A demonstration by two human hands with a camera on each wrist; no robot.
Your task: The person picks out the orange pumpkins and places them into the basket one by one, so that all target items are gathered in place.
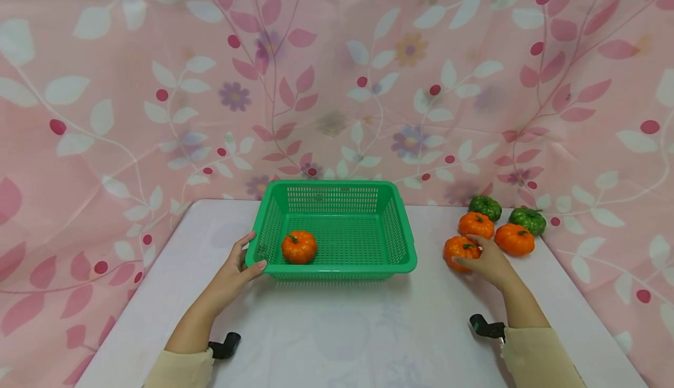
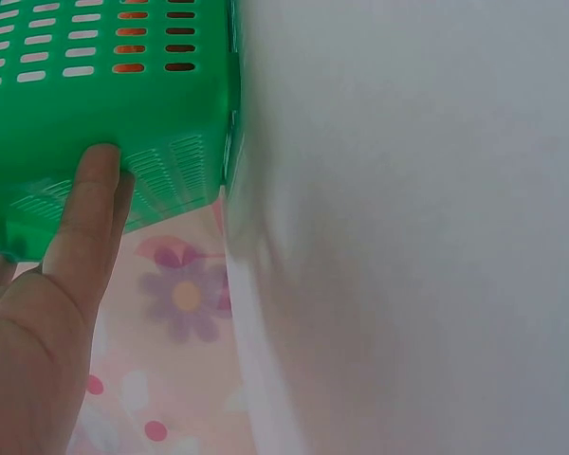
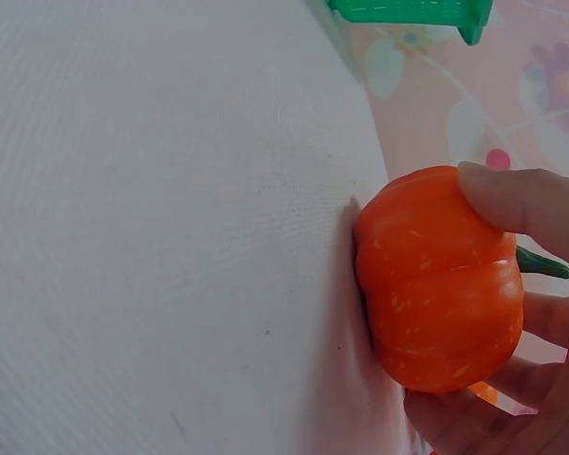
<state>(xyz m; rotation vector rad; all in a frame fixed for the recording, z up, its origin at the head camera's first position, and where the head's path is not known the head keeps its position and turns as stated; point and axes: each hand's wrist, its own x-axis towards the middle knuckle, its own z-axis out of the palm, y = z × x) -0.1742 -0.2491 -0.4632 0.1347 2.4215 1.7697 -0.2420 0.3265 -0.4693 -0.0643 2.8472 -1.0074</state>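
A green plastic basket (image 1: 337, 268) stands on the table, with one small orange pumpkin (image 1: 299, 248) inside near its left end. My left hand (image 1: 230, 275) holds the basket's front left corner, thumb at the front rim and fingers along the left side. In the left wrist view, fingers (image 2: 93, 204) press the slotted outer wall. Over on the right, my right hand (image 1: 494, 264) grips another orange pumpkin (image 3: 441, 284) between thumb and fingers. That pumpkin appears to rest on the table, its green stem beside the hand.
Behind the right hand sit two more orange pumpkins, one nearer the basket (image 1: 475, 225) and one farther right (image 1: 515, 240). Two green pumpkins (image 1: 485, 207) (image 1: 528, 220) are at the table's back right edge. A pink floral curtain (image 1: 337, 83) hangs behind the white table (image 1: 337, 329).
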